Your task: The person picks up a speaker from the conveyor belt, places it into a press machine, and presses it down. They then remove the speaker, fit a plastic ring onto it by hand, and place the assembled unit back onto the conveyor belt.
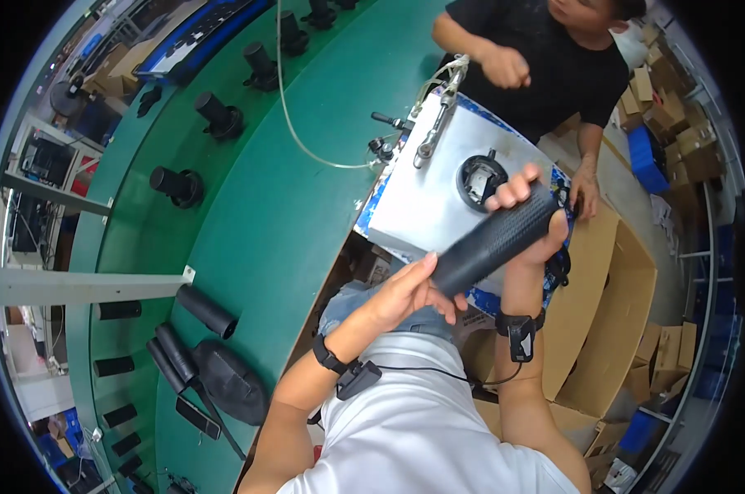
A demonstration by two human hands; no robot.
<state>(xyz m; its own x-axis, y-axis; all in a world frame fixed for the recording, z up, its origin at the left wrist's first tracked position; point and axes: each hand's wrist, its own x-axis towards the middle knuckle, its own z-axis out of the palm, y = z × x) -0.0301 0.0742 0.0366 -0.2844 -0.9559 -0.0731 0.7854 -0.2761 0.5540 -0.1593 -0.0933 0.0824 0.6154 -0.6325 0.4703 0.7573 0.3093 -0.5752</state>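
A black cylinder (496, 240) with a textured surface is held slantwise between my two hands, over the near side of a metal-topped box (422, 193). My left hand (407, 293) grips its lower left end, fingers bent around it. At the upper right end, my right hand (547, 240) is wrapped around the cylinder, the fingertips showing on its far side. Just beyond the cylinder, a round black ring (463, 183) is set in the box's metal top.
Opposite stands a person in a black shirt (545, 74), one hand near the box's right edge. A green workbench (249, 222) on the left carries several black cylinders, a black pouch (228, 379) and a phone (198, 417). An open cardboard box (628, 313) stands at right. A lever clamp (434, 136) sits on the metal top.
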